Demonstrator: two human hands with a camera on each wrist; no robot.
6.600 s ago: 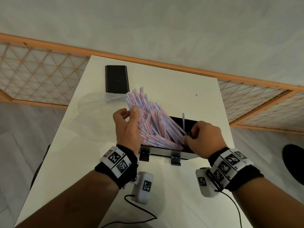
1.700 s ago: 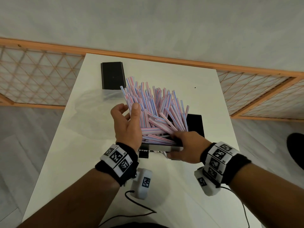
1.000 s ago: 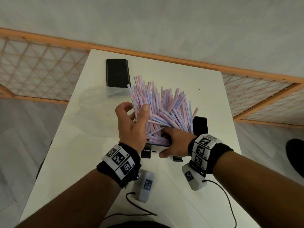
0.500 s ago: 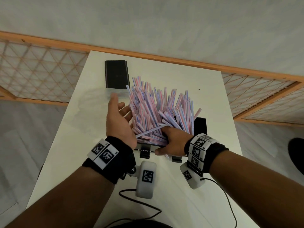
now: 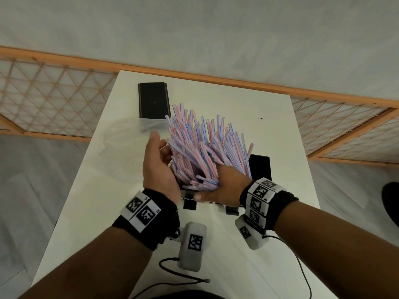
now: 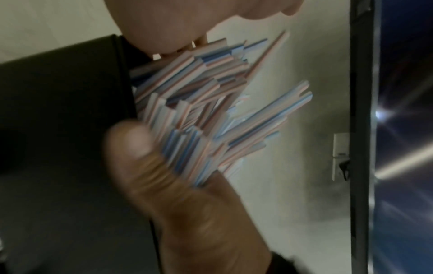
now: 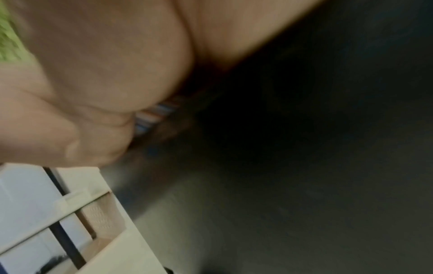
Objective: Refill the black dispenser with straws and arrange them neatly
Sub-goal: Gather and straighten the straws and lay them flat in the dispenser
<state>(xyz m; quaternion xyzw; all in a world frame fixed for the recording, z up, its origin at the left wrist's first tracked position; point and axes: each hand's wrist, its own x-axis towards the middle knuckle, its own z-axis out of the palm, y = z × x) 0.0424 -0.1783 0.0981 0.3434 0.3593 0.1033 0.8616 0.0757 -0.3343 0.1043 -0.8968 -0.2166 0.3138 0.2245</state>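
A thick bunch of pink-and-blue striped straws stands fanned out in the black dispenser on the white table. My right hand grips the lower ends of the bunch at the dispenser's near edge. My left hand lies open against the bunch's left side, thumb pointing up. In the left wrist view my thumb sits beside the straws, with the dispenser's dark wall to the left. The right wrist view is blurred; a few straw ends show under my palm.
The dispenser's flat black lid lies at the far left of the table, with a clear plastic wrapper just in front of it. Cables trail over the near edge. A wooden lattice rail runs behind the table.
My left hand let go of the bunch and opened flat against its left side. My right hand slid left to clasp the lower ends. The straws now stand more upright and fanned.
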